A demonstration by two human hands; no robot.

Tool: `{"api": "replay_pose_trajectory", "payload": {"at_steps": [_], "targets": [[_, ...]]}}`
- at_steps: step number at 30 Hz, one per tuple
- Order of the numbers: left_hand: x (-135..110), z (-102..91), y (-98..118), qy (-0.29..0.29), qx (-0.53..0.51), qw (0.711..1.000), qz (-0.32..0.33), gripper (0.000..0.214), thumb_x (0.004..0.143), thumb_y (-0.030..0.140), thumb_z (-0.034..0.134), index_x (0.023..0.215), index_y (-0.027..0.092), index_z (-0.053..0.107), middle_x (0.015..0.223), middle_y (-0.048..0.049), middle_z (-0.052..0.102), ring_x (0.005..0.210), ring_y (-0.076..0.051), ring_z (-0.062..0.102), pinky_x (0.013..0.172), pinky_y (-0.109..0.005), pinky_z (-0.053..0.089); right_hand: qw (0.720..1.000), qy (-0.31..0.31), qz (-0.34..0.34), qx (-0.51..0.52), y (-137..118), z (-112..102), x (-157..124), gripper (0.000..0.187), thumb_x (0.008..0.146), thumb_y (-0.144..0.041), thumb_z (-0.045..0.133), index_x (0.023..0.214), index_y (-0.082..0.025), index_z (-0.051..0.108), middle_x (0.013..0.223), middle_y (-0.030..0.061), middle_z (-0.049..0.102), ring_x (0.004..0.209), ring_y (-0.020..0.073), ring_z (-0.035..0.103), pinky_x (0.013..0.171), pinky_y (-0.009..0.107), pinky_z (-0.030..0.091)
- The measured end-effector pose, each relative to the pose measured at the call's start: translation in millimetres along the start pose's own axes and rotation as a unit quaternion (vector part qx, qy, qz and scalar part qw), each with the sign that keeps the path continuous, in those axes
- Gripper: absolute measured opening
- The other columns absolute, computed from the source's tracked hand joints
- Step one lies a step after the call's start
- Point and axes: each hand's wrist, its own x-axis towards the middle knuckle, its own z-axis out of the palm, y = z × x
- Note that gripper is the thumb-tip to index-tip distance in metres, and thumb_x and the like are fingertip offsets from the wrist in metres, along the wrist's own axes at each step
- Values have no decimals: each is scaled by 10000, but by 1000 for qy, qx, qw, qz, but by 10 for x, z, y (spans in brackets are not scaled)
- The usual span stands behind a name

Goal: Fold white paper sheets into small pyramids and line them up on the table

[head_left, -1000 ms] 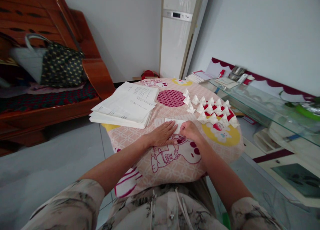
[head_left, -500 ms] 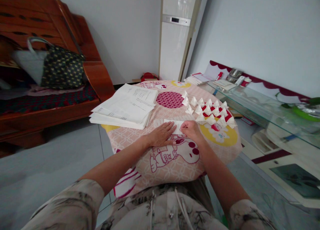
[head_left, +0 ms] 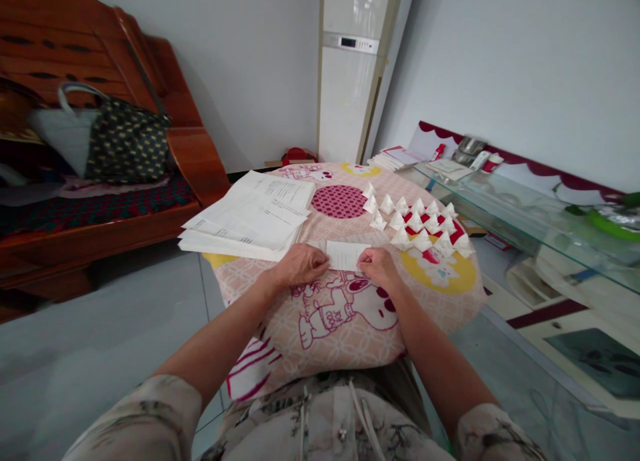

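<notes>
A small piece of white paper [head_left: 344, 255] lies on the patterned cloth between my two hands. My left hand [head_left: 304, 264] is closed at its left edge, thumb and fingers pinched together there. At its lower right side my right hand [head_left: 379, 266] pinches the paper's corner with curled fingers. A stack of larger printed sheets [head_left: 250, 214] rests just beyond my left hand. Right of the paper, several folded white paper pyramids [head_left: 417, 221] stand in rows, some over a red patch.
The pink patterned cloth [head_left: 350, 344] covers a round table. On the right stands a glass shelf [head_left: 525, 224] with papers, metal containers and a green bowl. At left is a wooden bench [head_left: 197, 157] holding bags [head_left: 127, 141]. A tall white cabinet-like unit [head_left: 347, 101] stands behind.
My left hand has gone from lying flat across the paper to a pinch at its left edge, uncovering more of it. My right hand has barely moved.
</notes>
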Motion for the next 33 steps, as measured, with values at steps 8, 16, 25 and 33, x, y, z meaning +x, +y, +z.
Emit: {"api": "replay_pose_trajectory", "payload": {"at_steps": [8,16,25,33], "targets": [[299,110,201,-35,18,998,43,313,854,280,625,1145,174,670,1170,-103,710,1074,-232,664,928,-333,512,999,29,-13,25,17,42,-14,97,696,-140,605,679,-170,696,644,10,684,607,142,598,603,227,427],[317,303,167,7,60,997,38,245,981,256,468,966,166,695,914,-84,723,848,-191,682,753,-280,487,963,222,-150,25,61,3,-48,116,754,-156,558,692,-189,650,683,34,657,643,170,603,659,275,481],[322,328,204,144,58,988,13,225,983,273,492,920,167,681,851,-67,716,782,-175,660,704,-270,444,920,209,-328,-51,-5,120,-97,189,848,-89,497,867,-201,647,857,90,653,849,223,615,789,333,510],[318,353,252,179,27,983,13,156,946,246,536,951,170,672,865,-62,713,792,-178,656,705,-270,438,904,223,-353,-95,-49,142,-99,208,876,-79,474,761,-203,594,756,65,607,769,204,569,713,304,467]]}}
